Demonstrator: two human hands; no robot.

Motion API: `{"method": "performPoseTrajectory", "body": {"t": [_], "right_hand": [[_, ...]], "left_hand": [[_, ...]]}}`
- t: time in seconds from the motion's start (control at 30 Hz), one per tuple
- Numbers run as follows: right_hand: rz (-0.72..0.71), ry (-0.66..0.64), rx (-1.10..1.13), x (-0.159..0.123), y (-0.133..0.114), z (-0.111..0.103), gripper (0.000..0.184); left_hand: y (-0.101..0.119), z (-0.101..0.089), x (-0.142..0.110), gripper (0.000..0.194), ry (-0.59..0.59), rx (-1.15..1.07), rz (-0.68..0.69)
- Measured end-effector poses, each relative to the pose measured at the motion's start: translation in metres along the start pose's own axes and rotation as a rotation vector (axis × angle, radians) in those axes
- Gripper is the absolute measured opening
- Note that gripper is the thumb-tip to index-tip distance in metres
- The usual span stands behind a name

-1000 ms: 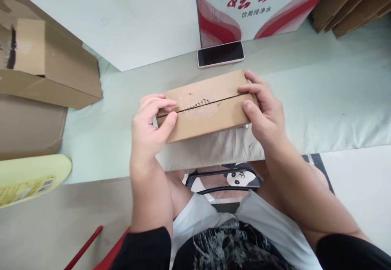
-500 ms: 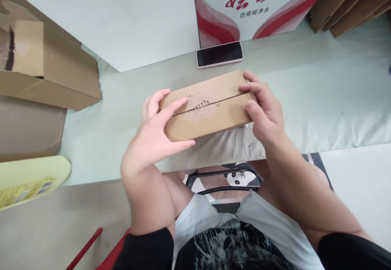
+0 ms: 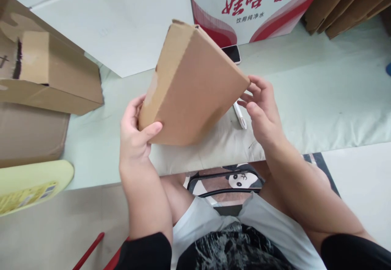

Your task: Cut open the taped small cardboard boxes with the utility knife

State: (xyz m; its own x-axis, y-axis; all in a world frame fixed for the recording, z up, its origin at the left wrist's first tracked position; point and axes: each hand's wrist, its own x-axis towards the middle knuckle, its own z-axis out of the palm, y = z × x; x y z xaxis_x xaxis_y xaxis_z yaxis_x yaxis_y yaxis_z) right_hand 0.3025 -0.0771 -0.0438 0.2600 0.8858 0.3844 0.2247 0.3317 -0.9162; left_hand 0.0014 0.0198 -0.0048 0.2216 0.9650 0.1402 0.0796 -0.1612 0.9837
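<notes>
The left hand (image 3: 137,127) holds the near left end of a brown cardboard box (image 3: 195,86), its thumb flat on the broad face. The box, slab-shaped with smooth, matt faces and straight folded edges, is tilted up between the hands; a scuffed, paler patch marks the narrow side toward the left hand. The right hand (image 3: 262,107) has curved, loosely parted fingers, the index fingertip at the box's right corner, thumb apart from it. Just beside these fingers, a slim white object (image 3: 240,117) lies partly hidden by the box. Beyond the hands, a glossy black phone (image 3: 233,54) with a pale rim shows in part before a white printed carton (image 3: 259,9). Soft, wrinkled pale green cloth (image 3: 320,91) covers the tabletop beneath. Left of the left hand are a rough-edged brown carton (image 3: 73,72) and a rounded yellow-green container (image 3: 33,184).
</notes>
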Motion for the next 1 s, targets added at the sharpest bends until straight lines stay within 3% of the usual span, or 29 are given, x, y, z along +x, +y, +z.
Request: {"method": "performPoseTrajectory", "body": {"t": [0.27, 0.4, 0.53, 0.63, 0.7, 0.83, 1.0], "right_hand": [[-0.017, -0.051, 0.012, -0.003, -0.007, -0.003, 0.066], [-0.018, -0.039, -0.013, -0.006, -0.006, -0.005, 0.065], [-0.017, -0.049, -0.015, -0.005, -0.006, -0.008, 0.062], [0.01, -0.052, -0.058, -0.004, -0.012, -0.01, 0.057], [0.03, -0.053, -0.083, -0.005, -0.016, -0.011, 0.055], [0.049, -0.047, -0.093, -0.006, -0.022, -0.01, 0.054], [0.016, -0.038, -0.08, -0.004, -0.027, -0.009, 0.04]], "left_hand": [[0.002, 0.015, -0.004, 0.067, -0.13, -0.188, -0.187], [-0.003, 0.023, -0.007, 0.06, -0.198, -0.134, -0.276], [-0.001, 0.023, -0.007, 0.052, -0.427, -0.014, -0.342], [0.011, 0.022, -0.008, 0.057, -0.631, 0.121, -0.468], [0.02, 0.023, -0.007, 0.059, -0.699, 0.185, -0.548], [0.027, 0.028, -0.007, 0.057, -0.696, 0.227, -0.64], [0.023, 0.03, -0.008, 0.052, -0.606, 0.282, -0.782]]}}
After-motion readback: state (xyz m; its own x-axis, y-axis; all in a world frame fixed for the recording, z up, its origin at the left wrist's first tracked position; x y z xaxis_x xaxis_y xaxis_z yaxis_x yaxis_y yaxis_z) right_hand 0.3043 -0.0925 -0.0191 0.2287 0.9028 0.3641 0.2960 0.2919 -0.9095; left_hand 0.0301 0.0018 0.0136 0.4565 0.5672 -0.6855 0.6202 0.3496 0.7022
